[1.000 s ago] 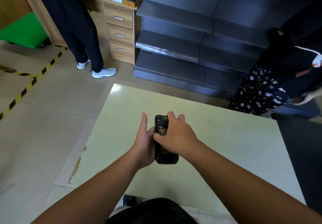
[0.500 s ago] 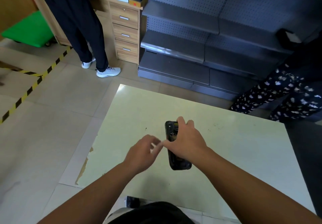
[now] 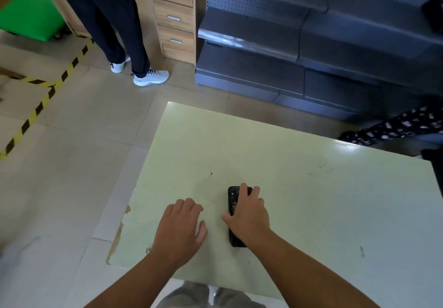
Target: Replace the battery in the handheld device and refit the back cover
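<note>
Left hand (image 3: pixel 178 229) spread flat on counter (image 3: pixel 311 199), empty; just right of it, right hand (image 3: pixel 248 215) clamped over black handheld device (image 3: pixel 233 202) lying on counter; judgement: press evenly along cover edges, device pinned flat, until every latch seats.

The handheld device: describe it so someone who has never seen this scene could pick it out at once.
Start at the pale green table that fills the lower middle of the view. Near its front edge the right hand grips the device, which lies lengthwise, pointing away from the person. It is a slim black slab, the only object on the table, and the left hand beside it is empty.
</note>
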Demonstrator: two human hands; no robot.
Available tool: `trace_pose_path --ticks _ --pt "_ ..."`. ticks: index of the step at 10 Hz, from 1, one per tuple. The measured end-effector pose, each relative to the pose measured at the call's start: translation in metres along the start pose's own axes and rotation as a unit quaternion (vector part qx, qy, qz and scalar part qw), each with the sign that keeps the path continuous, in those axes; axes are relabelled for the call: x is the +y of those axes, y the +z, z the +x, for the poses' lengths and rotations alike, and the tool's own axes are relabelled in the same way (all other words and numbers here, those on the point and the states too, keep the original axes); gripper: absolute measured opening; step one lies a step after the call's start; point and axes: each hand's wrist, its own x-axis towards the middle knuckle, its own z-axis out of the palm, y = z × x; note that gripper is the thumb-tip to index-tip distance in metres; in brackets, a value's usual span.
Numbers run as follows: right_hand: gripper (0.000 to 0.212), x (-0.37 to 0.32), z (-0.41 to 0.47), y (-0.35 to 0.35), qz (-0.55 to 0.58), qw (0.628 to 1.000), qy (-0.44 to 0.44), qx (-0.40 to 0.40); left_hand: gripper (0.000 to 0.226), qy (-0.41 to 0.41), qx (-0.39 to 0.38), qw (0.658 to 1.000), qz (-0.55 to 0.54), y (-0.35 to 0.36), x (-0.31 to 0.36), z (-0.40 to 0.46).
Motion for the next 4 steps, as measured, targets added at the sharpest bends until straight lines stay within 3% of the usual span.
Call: trace_pose_path --ticks 2,4 --pt "0.071 -0.0008 0.0083 0.0199 -0.006 1.000 0.018 -0.001 0.028 -0.007 -0.033 0.999 -0.004 0.0025 -0.0116 0.0064" --pt "0.071 0.0005 0.0115 0.0148 0.006 1.000 0.012 -0.020 0.027 0.012 -0.014 1.000 -0.025 -0.0043 -0.0082 0.0122"
